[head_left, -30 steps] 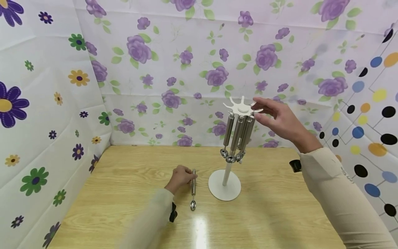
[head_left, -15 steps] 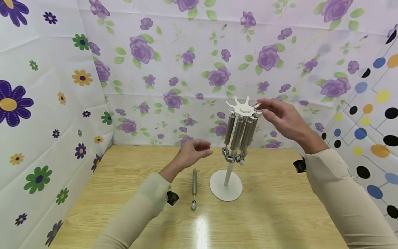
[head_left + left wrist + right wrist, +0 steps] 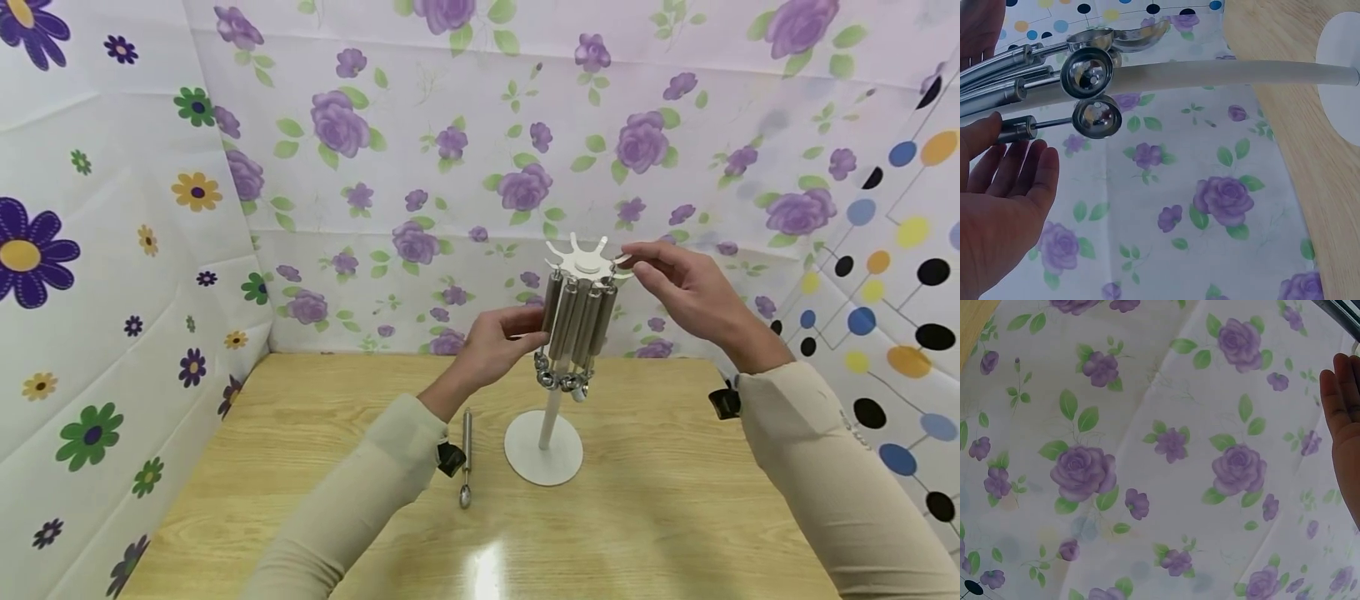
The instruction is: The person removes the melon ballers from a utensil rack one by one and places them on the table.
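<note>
Latest shift: the left hand [image 3: 497,343], at the loose scoop [image 3: 467,442] 1.0 s ago and in mid-air 0.5 s ago, has reached the hanging scoops [image 3: 573,321].
Turn: the white rack [image 3: 588,265] seems slightly rotated since 0.5 s ago, judging by its arms, while the right hand [image 3: 686,287] stays at its rim.
Meaning for the work: in my judgement, both hands now attend to the hanging scoops, with 1 scoop left lying on the table [image 3: 660,500].
Left hand: half closed, thumb on 1 side and bent fingers on the other side of the near scoop [image 3: 1096,120], pinching its handle, lightly by the look of it.
Right hand: partly open, thumb and forefinger a little apart about the tip of a rack arm; whether they pinch it or only touch it, I cannot tell, and the right wrist view shows just the hand's edge.
Hanging scoops: at the left hand's fingertips and below the right hand; at least 4 handles, bowls downward.
Loose scoop: below the left hand, well apart from its fingers, bowl end toward the person.
Round base [image 3: 525,454]: below the left hand and slightly to its right, flat on the table.
</note>
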`<action>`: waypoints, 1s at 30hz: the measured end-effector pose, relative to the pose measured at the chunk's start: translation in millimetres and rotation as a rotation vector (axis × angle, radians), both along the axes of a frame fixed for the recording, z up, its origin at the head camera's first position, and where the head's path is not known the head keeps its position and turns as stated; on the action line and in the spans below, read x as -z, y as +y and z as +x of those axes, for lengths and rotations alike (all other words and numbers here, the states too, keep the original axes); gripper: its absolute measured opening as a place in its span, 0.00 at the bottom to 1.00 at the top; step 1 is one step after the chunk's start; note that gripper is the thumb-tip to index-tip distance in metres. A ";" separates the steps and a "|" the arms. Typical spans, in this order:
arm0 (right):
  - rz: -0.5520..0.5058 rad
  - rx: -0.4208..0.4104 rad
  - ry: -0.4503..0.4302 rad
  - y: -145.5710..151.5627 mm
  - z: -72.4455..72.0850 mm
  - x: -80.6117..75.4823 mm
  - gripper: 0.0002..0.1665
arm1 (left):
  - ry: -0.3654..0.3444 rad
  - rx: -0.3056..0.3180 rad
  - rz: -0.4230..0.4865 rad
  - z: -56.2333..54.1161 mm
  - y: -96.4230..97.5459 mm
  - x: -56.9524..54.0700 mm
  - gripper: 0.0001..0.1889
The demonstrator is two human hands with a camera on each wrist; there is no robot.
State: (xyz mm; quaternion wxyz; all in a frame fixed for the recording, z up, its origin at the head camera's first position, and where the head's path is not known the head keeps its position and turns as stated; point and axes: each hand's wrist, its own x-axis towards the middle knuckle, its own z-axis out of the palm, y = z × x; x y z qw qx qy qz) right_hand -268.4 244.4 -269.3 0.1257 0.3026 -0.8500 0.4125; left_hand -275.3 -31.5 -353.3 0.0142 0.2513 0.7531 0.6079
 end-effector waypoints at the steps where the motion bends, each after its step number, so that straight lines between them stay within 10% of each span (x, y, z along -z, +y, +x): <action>1: 0.001 0.001 0.002 0.0 -0.1 0.1 0.22 | 0.011 0.002 -0.002 -0.3 1.5 -0.5 0.19; 30: 0.059 -0.097 -0.043 -10.9 -13.3 -10.5 0.29 | 0.019 -0.070 -0.033 6.8 -33.5 -1.8 0.18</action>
